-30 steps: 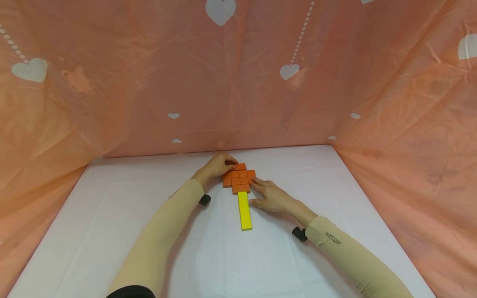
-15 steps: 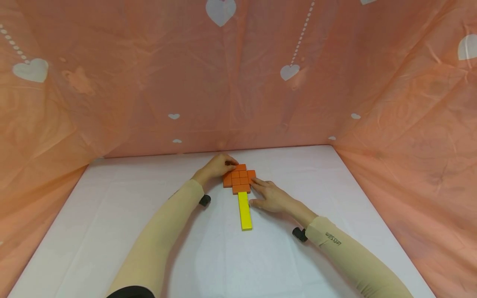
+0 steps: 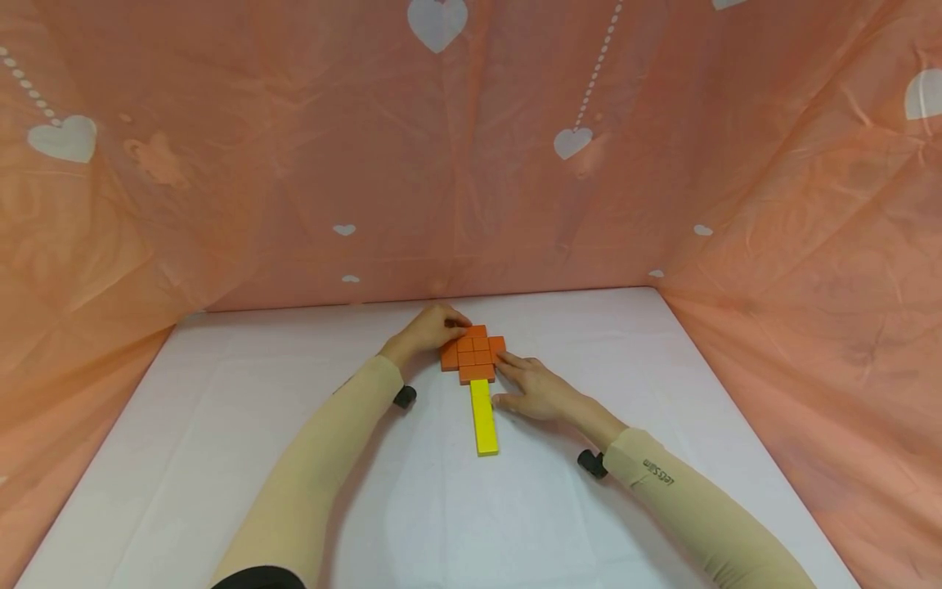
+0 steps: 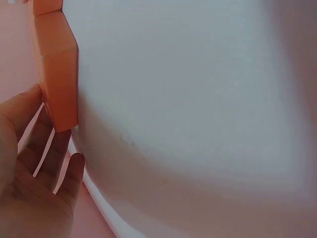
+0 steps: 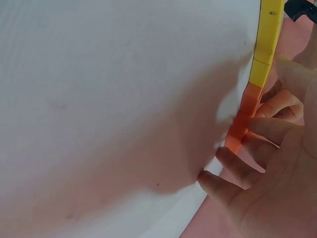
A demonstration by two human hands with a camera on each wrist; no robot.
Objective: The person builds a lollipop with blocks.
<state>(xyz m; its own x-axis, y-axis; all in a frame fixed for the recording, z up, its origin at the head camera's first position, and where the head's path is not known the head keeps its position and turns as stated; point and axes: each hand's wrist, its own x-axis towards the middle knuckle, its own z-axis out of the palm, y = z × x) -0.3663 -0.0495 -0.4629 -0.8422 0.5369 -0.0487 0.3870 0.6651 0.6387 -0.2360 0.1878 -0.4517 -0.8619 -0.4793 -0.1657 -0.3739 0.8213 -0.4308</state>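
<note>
Flat orange blocks lie together on the white tabletop: small squares in the middle, with a longer block on each side. My left hand pinches the left end of the far orange block between thumb and fingers. In the left wrist view an orange block stands beside the thumb. My right hand rests with extended fingers against the right orange block; its thumb is at the edge of a yellow strip. That strip runs from the near orange block toward me, and a seam shows in it in the right wrist view.
White cloth covers the table around the blocks. An orange curtain with white hearts closes off the back and both sides. Black camera mounts sit at both wrists, below beige sleeves.
The far orange block has shifted very slightly toward me, against the middle squares. Both hands have stayed nearly in place.
</note>
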